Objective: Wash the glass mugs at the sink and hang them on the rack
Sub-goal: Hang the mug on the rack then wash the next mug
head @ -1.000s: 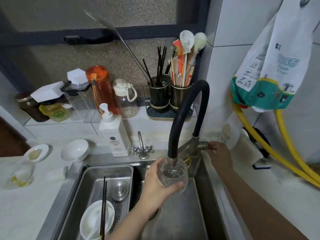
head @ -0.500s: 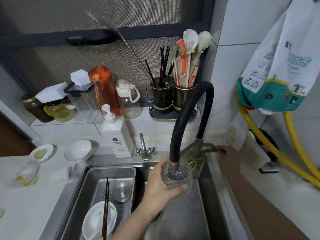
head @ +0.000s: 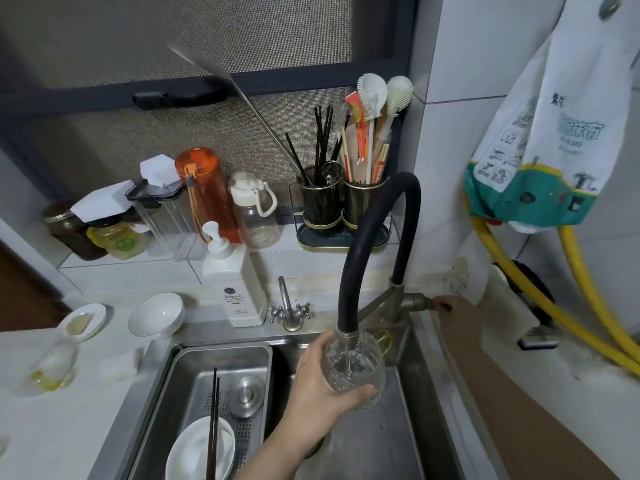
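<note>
Glass mug [head: 356, 374] held upright over the sink basin [head: 388, 445], at about 5 o'clock in view, mouth directly under the black hose spout [head: 346, 336]; a thin stream of water is seen running into it. Left hand [head: 318, 400] is wrapped round the mug's body, thumb across the lower front, fingers behind. Right hand [head: 457, 317], at 3 o'clock of the mug, is closed on the tap lever [head: 433, 304] beside the faucet base; how firmly it is gripped cannot be told. Judged stage: rinsing of this mug under way, hanging not yet done; no rack is visible. Left of the basin, a steel drain tray [head: 221, 358] holds a white bowl [head: 197, 452] with dark chopsticks [head: 212, 427] laid across it. On the worktop [head: 52, 427] at 9 o'clock, a second clear glass vessel [head: 55, 365] with yellowish residue stands, possibly still to be washed. A soap dispenser [head: 232, 282] stands behind the sink at 12 o'clock.
</note>
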`<state>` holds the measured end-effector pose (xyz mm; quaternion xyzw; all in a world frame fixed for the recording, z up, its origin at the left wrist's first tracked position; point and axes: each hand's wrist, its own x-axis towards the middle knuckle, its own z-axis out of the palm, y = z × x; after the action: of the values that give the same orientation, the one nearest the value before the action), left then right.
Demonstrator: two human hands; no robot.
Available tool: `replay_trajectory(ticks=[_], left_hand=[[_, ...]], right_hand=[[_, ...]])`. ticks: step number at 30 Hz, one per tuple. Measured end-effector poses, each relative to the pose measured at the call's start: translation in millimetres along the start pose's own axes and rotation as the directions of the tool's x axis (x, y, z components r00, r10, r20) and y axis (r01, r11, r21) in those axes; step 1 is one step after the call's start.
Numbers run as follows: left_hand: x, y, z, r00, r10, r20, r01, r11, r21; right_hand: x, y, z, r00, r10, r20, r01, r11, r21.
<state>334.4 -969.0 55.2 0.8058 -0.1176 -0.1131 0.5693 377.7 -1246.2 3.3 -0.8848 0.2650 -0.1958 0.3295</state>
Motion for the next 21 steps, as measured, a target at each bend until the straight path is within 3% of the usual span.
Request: replay_trajectory(ticks=[7,17,21], left_hand=[[-5,-5,-4,1.0,0.001,0.007,-0.002,1.0,0.029],[-5,-11,-8,1.0,-0.026,0.014,0.025,0.999,0.039],[-5,-5,-12,0.998,-0.043,0.054,0.046,0.997,-0.058]], right_hand=[[-14,-9,-5,1.0,0.003,0.017,-0.003,0.999,0.041],[-135,-57,-16,0.981,0.05,0.187,-0.118,0.922,0.368],[-187,-69,-7,0.946,-0.001,0.324,-0.174,0.843,0.509]])
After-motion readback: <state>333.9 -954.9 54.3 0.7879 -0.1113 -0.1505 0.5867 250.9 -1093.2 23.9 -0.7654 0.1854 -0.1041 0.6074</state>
